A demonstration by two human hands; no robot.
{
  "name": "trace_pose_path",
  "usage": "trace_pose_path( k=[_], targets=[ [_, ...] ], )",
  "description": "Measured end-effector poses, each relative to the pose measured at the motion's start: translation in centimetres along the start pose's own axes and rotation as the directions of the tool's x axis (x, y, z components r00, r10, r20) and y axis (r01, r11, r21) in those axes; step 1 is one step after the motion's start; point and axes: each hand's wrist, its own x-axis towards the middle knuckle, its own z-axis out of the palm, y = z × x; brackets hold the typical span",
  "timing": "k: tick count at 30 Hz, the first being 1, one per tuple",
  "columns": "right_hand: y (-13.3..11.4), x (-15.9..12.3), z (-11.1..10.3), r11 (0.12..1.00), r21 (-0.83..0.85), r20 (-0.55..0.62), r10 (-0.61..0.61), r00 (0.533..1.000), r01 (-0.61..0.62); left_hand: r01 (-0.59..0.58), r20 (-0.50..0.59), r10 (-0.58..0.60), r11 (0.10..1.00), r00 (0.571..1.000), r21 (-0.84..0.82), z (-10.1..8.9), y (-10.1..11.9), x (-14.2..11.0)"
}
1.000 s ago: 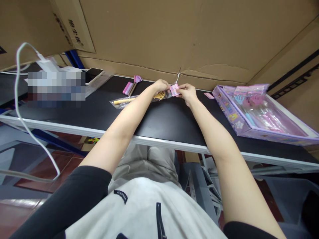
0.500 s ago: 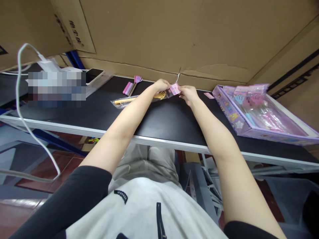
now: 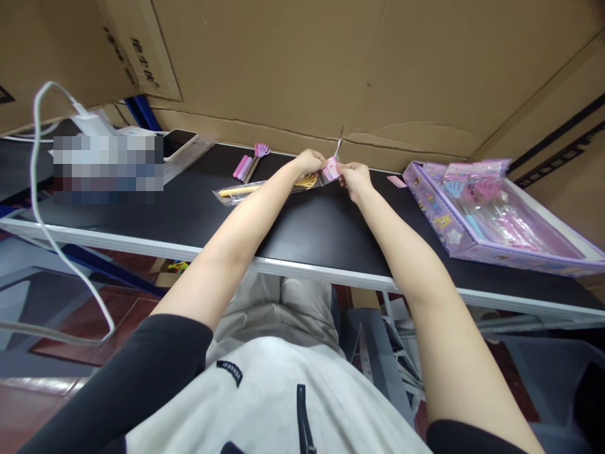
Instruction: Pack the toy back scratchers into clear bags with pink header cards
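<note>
Both hands meet at a small pink header card [image 3: 331, 169] on a clear plastic bag. My left hand [image 3: 311, 162] pinches the card's left side, and my right hand [image 3: 354, 178] grips its right edge; both are closed. Inside the bag lies a yellow back scratcher [image 3: 239, 190], its clawed end [image 3: 308, 181] close to the card and its handle pointing left. My left forearm covers the middle of it. Just behind the card a thin pointed metal piece [image 3: 337, 147] leans by the cardboard; its kind I cannot make out.
Pink and purple back scratchers [image 3: 261, 150] lie back left. A purple display box [image 3: 444, 221] with bagged back scratchers stands at right, near a loose pink card [image 3: 396, 181]. At left are a phone [image 3: 179, 144] and white cable [image 3: 35, 164]. Cardboard [image 3: 283, 63] walls the back.
The bagged yellow back scratcher has shifted very slightly to the right. The pink card is tilted a little differently between my hands, which keep their hold.
</note>
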Motion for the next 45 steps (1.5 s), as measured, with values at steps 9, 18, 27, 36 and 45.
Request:
trace_pose_path(
  k=[9, 18, 27, 36, 45],
  targets=[
    [-3.1, -3.0, 0.0, 0.987, 0.064, 0.048, 0.147, 0.988, -0.150, 0.004, -0.012, -0.004, 1.000, 1.000, -0.027, -0.2, 0.1, -0.6],
    [-3.3, -3.0, 0.1, 0.981, 0.096, 0.076, 0.163, 0.984, -0.170, -0.001, 0.018, 0.001, 1.000, 1.000, 0.006, -0.4, 0.2, -0.8],
    [-2.7, -2.4, -0.1, 0.984, 0.053, 0.067, 0.164, 0.984, -0.168, -0.254, 0.281, 0.172, 0.924, 0.944, 0.287, -0.9, -1.1, -0.2],
    [-2.8, -2.5, 0.1, 0.987, 0.043, 0.093, 0.148, 0.985, -0.152, -0.371, 0.289, 0.249, 0.765, 0.924, 0.527, -0.6, -1.6, -0.4],
    [-0.4, -0.5, 0.0, 0.908, -0.277, -0.016, -0.331, 0.944, 0.314, -0.353, 0.231, 0.269, 0.761, 0.935, 0.544, -0.2, -1.8, -0.5]
  ],
)
